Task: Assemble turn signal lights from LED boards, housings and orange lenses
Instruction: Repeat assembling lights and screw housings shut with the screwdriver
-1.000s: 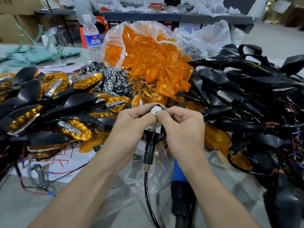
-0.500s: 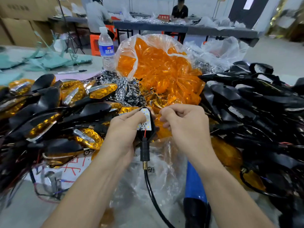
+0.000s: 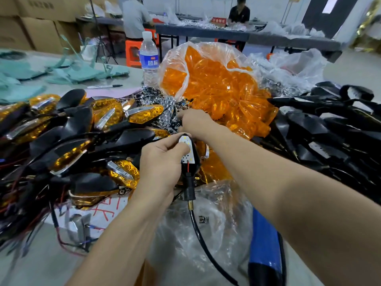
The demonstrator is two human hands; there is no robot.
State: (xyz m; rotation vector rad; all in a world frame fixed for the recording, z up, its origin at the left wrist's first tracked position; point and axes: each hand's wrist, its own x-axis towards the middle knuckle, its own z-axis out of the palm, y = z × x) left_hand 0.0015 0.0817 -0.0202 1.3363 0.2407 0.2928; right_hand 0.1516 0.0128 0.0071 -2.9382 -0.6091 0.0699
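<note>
Head view: the left hand (image 3: 162, 162) grips a black, pointed plastic housing (image 3: 197, 156), fingers curled round it and thumb pressing the white, dotted LED board (image 3: 188, 152) seated inside. A glossy black cable (image 3: 203, 240) trails toward 6 o'clock. At 12 o'clock the right hand (image 3: 198, 122) curls into shiny chrome pieces (image 3: 167, 108) beside the clear bag of translucent orange lenses (image 3: 216, 83). I cannot tell whether its fingers pinch anything.

finished lights (image 3: 61, 141) left, bag of lenses (image 3: 216, 83) behind centre, empty housings (image 3: 329, 129) right
</note>
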